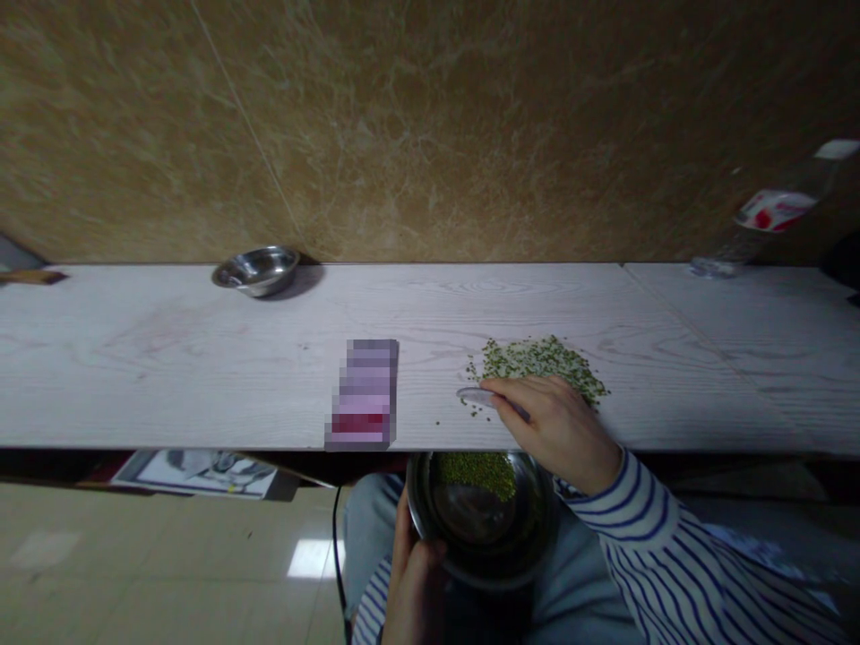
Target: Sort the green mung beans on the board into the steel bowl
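Observation:
A heap of small green beans (pixel 541 363) lies on the pale wooden table (pixel 202 376). My right hand (pixel 554 425) rests on the table beside the heap, fingers closed on a metal spoon (pixel 478 396) whose bowl points left. Below the table's front edge, my left hand (pixel 417 573) grips the rim of a steel bowl (pixel 480 520) held over my lap. More green beans (pixel 478 470) sit in the far side of that bowl.
A second, smaller steel bowl (pixel 257 269) stands at the back of the table by the marbled wall. A blurred pink and purple packet (pixel 365 394) lies left of the beans. A plastic bottle (pixel 772 215) lies at the far right.

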A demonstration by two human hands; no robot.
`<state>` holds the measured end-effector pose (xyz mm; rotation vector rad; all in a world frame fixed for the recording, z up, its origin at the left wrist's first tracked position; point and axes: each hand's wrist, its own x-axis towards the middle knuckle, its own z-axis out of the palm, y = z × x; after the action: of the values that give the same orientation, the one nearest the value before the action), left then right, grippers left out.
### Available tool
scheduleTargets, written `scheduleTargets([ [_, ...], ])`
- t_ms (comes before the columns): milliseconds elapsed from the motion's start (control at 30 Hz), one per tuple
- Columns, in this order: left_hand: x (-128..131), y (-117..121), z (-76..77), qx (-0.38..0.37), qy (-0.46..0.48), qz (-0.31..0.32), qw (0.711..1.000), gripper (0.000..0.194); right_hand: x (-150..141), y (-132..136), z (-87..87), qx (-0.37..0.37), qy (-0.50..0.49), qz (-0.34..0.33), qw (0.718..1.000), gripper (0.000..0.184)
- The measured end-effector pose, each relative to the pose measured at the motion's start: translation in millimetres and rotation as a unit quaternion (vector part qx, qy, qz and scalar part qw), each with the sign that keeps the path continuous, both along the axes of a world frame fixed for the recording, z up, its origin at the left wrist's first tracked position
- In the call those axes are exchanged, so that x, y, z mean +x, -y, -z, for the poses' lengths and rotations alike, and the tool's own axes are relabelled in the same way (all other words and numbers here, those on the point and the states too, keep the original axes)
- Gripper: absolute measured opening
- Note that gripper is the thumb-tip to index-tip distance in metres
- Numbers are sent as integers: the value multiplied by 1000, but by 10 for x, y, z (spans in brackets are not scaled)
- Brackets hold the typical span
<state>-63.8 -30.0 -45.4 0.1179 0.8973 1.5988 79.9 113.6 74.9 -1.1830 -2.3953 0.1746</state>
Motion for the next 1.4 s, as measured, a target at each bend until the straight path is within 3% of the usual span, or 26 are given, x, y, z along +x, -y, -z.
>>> scheduleTargets([
  [700, -90, 83, -284, -31, 6, -17, 999, 85, -227, 52, 1, -9, -1, -123, 992, 19],
  [967, -64, 105, -314, -30, -12, 18, 999, 77, -19, 224, -61, -16, 7, -165, 986, 20],
  [1067, -32, 94, -367, -18, -12, 32, 999, 78, 85, 234, -54, -4, 2, -148, 989, 20],
  [1267, 59, 70, -454, -32, 2, 32, 999, 81, 145, 170, 34, 63, 29, -21, 997, 22],
  [1400, 88, 67, -466, -44, -1, 49, 998, 84, 71, 256, 49, 84, 53, -28, 995, 24],
])
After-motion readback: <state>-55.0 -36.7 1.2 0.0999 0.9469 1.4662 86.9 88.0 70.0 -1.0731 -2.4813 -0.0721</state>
